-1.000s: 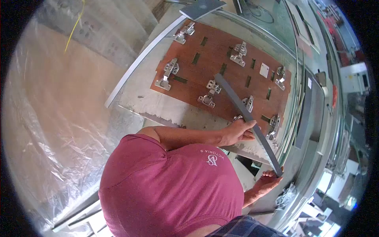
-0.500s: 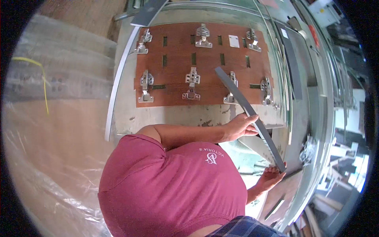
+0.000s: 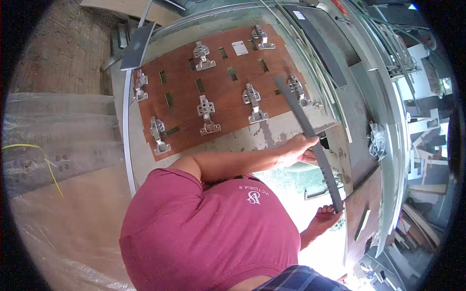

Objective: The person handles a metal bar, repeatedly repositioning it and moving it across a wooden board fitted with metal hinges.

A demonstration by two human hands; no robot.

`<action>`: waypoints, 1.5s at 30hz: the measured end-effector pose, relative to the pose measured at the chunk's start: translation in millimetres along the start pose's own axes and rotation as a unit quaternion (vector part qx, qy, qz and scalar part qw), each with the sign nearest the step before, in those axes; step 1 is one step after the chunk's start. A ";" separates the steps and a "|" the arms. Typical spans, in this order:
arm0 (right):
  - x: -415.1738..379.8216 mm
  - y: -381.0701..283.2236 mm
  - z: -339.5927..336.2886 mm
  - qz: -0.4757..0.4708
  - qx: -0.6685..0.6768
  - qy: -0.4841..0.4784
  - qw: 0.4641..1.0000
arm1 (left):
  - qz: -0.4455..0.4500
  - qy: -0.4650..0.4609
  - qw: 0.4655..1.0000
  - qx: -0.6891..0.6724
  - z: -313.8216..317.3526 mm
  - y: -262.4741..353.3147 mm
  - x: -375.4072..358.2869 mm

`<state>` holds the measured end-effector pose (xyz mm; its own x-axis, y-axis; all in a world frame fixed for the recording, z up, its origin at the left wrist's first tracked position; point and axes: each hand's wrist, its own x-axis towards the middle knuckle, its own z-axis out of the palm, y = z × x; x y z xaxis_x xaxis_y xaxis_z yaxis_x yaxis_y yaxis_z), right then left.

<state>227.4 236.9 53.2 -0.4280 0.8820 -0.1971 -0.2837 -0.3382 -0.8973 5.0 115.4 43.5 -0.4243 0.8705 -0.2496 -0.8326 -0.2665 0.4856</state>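
Observation:
A long, narrow grey strip (image 3: pixel 310 127) slants across the right half of the view, its upper end over the corner of a reddish-brown board (image 3: pixel 182 109). My left hand (image 3: pixel 299 149) is closed around the strip near its middle. Curled fingers of my right hand (image 3: pixel 326 218) grip its lower end. Several metal cabinet hinges lie on the board in two rows, among them one hinge (image 3: pixel 254 103) left of the strip and another hinge (image 3: pixel 297 90) right beside it. Rectangular slots are cut through the board.
A dark grey panel (image 3: pixel 138 47) and a light metal strip (image 3: pixel 127 126) lie along the board's left side. Thin long rods (image 3: pixel 315 68) run along the right. A clear plastic bag (image 3: pixel 376 141) sits further right. Plastic sheeting (image 3: pixel 63 140) covers the left side.
My view has turned to the right, so the board and hinges appear shifted left and tilted. Both hands keep hold of the grey strip, which now stands a little steeper in view.

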 end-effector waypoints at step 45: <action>63.3 79.9 176.3 0.077 -0.130 -0.372 0.916 | 0.323 0.193 0.922 -0.094 -123.9 139.6 -11.1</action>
<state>26.4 207.8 38.6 -0.9393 0.3302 -0.0929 0.0023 -0.2646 -0.9644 -150.7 17.3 10.3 -0.9180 0.3022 -0.2567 -0.3934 -0.7756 0.4937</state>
